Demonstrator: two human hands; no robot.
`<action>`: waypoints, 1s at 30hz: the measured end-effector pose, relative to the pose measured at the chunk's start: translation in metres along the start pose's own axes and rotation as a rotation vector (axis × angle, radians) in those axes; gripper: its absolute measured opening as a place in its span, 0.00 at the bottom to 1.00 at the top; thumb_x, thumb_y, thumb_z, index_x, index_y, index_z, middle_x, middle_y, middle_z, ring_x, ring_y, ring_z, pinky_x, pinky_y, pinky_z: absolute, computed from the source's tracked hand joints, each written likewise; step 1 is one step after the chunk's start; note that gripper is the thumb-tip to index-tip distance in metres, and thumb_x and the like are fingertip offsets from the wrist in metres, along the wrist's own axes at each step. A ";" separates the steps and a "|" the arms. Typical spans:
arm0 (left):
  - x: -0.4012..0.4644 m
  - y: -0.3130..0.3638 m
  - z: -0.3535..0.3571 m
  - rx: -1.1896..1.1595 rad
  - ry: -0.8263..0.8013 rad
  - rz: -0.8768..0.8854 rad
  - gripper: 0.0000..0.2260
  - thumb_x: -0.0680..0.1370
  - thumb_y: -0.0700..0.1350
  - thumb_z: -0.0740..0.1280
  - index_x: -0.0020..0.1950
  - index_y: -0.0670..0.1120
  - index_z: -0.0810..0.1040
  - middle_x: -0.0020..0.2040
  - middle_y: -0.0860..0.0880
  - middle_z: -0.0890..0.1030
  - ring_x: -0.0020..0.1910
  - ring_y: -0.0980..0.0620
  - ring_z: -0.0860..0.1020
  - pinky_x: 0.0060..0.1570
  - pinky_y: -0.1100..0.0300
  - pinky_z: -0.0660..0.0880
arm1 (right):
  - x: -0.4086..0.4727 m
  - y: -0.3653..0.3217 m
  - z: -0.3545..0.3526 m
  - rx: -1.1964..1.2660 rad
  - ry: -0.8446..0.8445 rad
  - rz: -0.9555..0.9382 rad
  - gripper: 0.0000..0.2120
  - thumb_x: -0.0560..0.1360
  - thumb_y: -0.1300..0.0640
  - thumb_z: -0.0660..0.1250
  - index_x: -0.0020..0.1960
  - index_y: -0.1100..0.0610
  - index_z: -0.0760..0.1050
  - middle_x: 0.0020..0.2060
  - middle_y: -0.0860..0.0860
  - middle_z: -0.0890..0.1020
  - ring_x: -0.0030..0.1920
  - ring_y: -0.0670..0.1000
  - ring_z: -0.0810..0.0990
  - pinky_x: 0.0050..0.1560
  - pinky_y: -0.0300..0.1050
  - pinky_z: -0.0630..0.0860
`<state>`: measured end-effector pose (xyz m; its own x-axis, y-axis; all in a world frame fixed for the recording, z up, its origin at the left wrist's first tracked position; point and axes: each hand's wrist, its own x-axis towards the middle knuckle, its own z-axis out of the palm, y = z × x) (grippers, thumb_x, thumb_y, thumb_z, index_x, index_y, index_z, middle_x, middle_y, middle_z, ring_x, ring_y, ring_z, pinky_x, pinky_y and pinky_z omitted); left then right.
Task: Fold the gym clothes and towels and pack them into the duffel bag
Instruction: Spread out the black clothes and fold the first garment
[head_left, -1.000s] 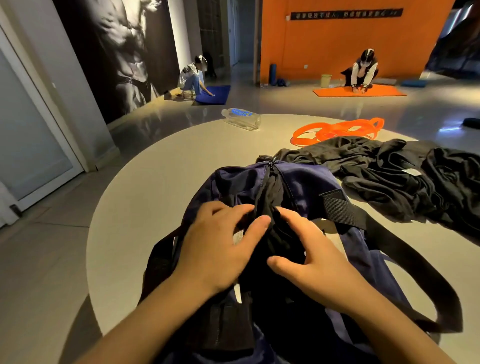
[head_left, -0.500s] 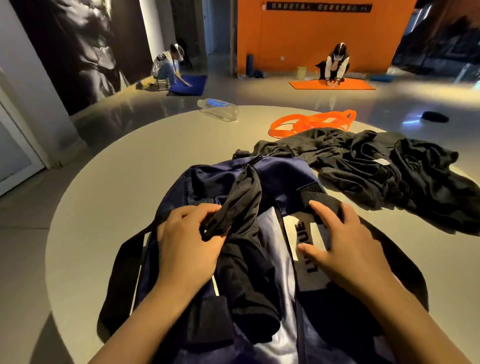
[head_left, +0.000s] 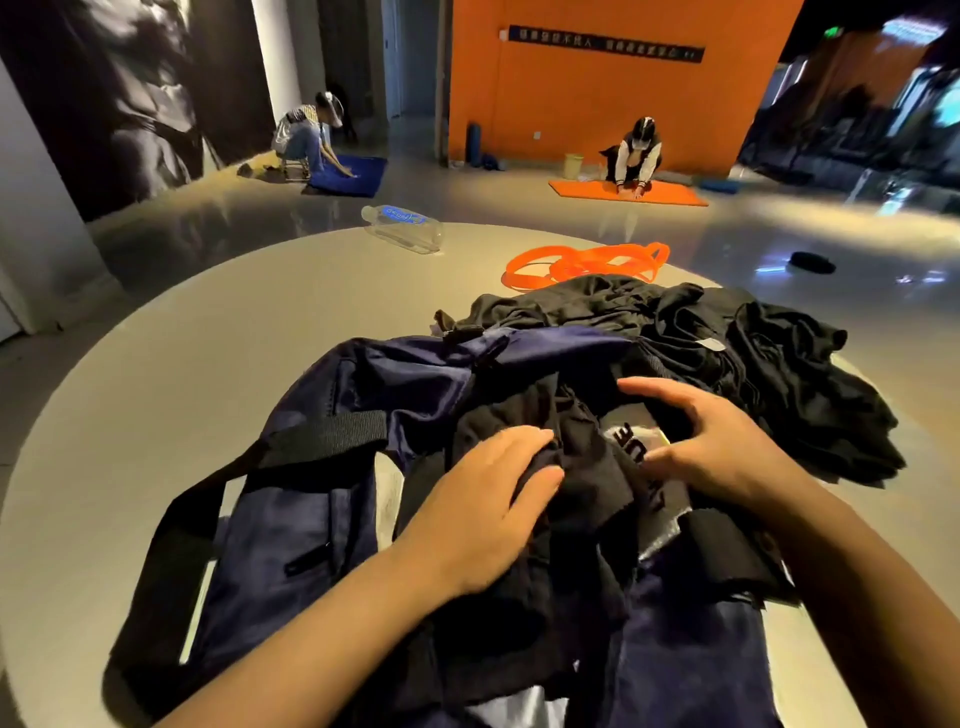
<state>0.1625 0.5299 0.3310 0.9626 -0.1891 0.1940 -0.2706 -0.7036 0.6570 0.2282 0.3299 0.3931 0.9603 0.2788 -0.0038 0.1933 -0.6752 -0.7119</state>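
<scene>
1. The left hand (head_left: 485, 512) lies on a black garment (head_left: 582, 483) in the bag's opening, grip loose, thumb and fingers gathering a fold.
2. The right hand (head_left: 727, 452) hovers over the same cloth, grip half open and holding nothing (fingers arched).
3. The navy duffel bag (head_left: 332, 519) sprawls open at the counter's (head_left: 234, 338) near edge.
4. A heap of black clothes (head_left: 779, 374) lies right of it; orange resistance bands (head_left: 582, 262) and a water bottle (head_left: 402, 228) sit at the far edge.

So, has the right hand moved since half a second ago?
Yes. The right hand was flat on the black strap at the duffel bag's right side; now it is nearer the bag's middle, fingers curled over the black garment.
</scene>
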 end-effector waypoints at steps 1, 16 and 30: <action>-0.001 -0.004 0.005 0.089 -0.072 -0.002 0.27 0.78 0.63 0.48 0.77 0.57 0.57 0.77 0.59 0.57 0.75 0.63 0.49 0.75 0.56 0.45 | 0.000 0.002 -0.003 0.017 -0.003 0.010 0.36 0.63 0.69 0.71 0.67 0.46 0.73 0.64 0.45 0.75 0.63 0.45 0.72 0.53 0.34 0.70; 0.023 -0.005 0.014 0.423 -0.509 -0.183 0.42 0.72 0.71 0.60 0.78 0.59 0.40 0.79 0.52 0.48 0.77 0.43 0.48 0.70 0.35 0.50 | -0.010 -0.021 -0.078 -0.005 0.030 0.111 0.31 0.64 0.76 0.69 0.50 0.41 0.80 0.48 0.56 0.83 0.42 0.56 0.83 0.48 0.56 0.80; -0.015 0.025 0.013 0.563 -0.601 -0.078 0.42 0.74 0.68 0.61 0.77 0.59 0.38 0.78 0.52 0.35 0.75 0.44 0.32 0.68 0.28 0.42 | 0.015 0.022 -0.018 -0.030 -0.095 0.180 0.38 0.67 0.74 0.66 0.72 0.51 0.66 0.63 0.53 0.75 0.55 0.52 0.78 0.52 0.48 0.78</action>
<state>0.1419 0.5068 0.3350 0.8639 -0.3472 -0.3648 -0.3098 -0.9375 0.1586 0.2502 0.3065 0.3897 0.9568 0.2140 -0.1968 0.0271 -0.7397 -0.6724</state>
